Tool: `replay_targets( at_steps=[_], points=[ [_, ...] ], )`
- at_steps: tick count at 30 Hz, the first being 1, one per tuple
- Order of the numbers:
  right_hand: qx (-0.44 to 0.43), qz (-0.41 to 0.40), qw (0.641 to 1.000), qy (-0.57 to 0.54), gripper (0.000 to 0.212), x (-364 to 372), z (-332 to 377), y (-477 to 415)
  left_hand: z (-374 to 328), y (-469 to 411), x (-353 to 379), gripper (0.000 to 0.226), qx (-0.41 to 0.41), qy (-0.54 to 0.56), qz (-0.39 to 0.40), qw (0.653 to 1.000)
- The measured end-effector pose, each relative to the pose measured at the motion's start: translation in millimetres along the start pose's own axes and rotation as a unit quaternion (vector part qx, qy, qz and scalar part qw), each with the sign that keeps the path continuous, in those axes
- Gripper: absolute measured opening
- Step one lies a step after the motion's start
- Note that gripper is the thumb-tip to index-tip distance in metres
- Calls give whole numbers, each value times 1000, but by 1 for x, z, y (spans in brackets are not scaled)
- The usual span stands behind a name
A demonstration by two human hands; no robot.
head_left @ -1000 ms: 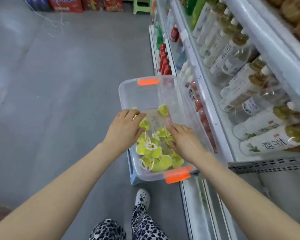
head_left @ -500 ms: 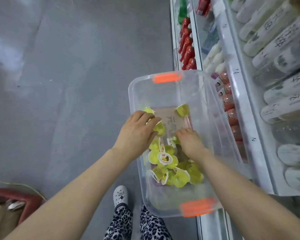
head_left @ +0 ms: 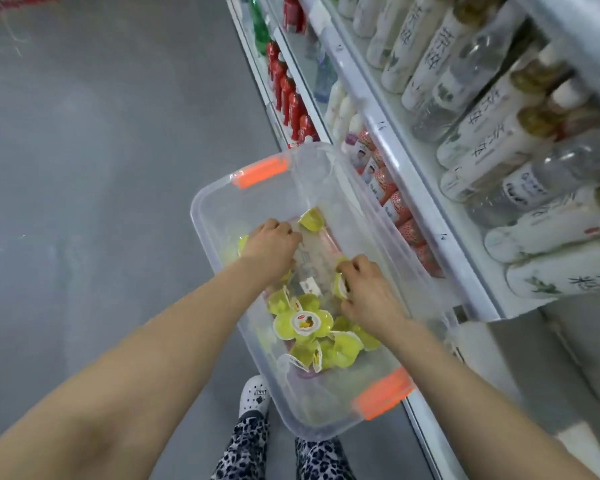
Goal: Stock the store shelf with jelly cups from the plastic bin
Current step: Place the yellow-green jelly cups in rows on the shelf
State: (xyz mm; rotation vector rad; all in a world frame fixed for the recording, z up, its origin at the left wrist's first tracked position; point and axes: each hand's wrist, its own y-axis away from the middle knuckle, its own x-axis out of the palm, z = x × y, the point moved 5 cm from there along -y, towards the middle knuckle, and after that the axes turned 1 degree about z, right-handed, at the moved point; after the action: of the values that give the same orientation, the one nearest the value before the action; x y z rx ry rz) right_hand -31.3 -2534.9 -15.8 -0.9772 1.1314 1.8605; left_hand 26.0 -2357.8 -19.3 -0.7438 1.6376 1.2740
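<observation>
1. Bin (head_left: pixel 196 220): clear plastic with orange handles (head_left: pixel 260 172) at its far and near ends, just left of the shelf (head_left: pixel 414 178), above the grey floor (head_left: pixel 118 168).
2. Jelly cups (head_left: pixel 305 323): yellow-green, heaped in the bin's near half; a lone cup (head_left: pixel 311 219) lies at the far end.
3. Right hand (head_left: pixel 368 292): inside the bin, fingers curled round a jelly cup (head_left: pixel 339 286) at the heap's far edge.
4. Left hand (head_left: pixel 272 249): knuckles up, fingers bent down into the bin; I cannot tell whether it grips anything.
5. Bottles (head_left: pixel 482 133): white-labelled, in rows on the shelf to the right.
</observation>
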Motion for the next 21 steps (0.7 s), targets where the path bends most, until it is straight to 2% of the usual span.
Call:
replay_targets(
  at_steps=[5, 7, 11, 14, 18, 21],
  points=[
    [30, -44, 998, -30, 52, 4, -10, 6, -1, -28, 40, 54, 19, -137, 153, 979],
    [43, -61, 996, -40, 55, 4, -15, 5, -2, -33, 48, 50, 26, -165, 176, 970],
    [49, -74, 994, -59, 59, 8, -20, 4, -5, -39, 52, 38, 51, -188, 165, 967],
    [49, -84, 993, -67, 60, 3, -18, 8, -5, -40, 47, 39, 53, -172, 136, 974],
    [60, -98, 991, -73, 63, -11, -10, 21, -11, -29, 21, 58, 36, -71, 122, 989],
    [71, -122, 987, -80, 64, -22, -4, 35, -15, -16, 1, 66, 42, 24, 81, 995]
  ],
)
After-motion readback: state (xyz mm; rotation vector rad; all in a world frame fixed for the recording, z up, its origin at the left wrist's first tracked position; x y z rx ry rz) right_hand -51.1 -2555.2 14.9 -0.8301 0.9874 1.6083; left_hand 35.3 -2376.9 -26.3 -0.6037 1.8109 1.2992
